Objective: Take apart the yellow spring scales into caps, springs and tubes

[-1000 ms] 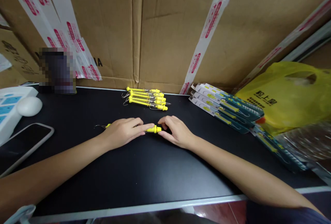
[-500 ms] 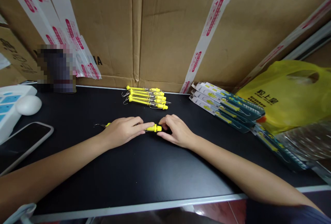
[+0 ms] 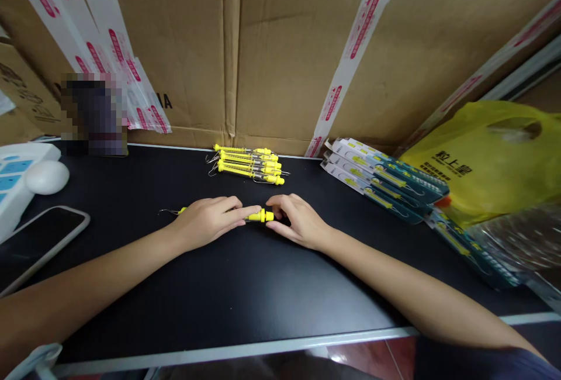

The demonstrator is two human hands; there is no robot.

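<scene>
A slim yellow tubular tool (image 3: 255, 216), with a thin wire hook at its left end and a yellow end cap at its right, lies low over the black table. My left hand (image 3: 210, 219) is closed over its middle, hiding most of the tube, with the forefinger stretched along it. My right hand (image 3: 298, 222) is at the capped end, thumb below and curled fingers above. A dark gap shows between them, and whether a fingertip touches the cap I cannot tell. Behind the hands lies a group of several matching yellow hooked tools (image 3: 249, 165).
Printed boxes (image 3: 385, 184) picturing such a tool are stacked at right, beside a yellow plastic bag (image 3: 495, 152) and a clear plastic-wrapped item (image 3: 521, 237). On the left are a phone (image 3: 41, 245), a white power strip (image 3: 17, 178) and a white round object (image 3: 47, 178). Cardboard (image 3: 280, 47) stands behind the table.
My right forefinger has shifted slightly left above the cap. My left hand and the tool stay nearly where they were.
</scene>
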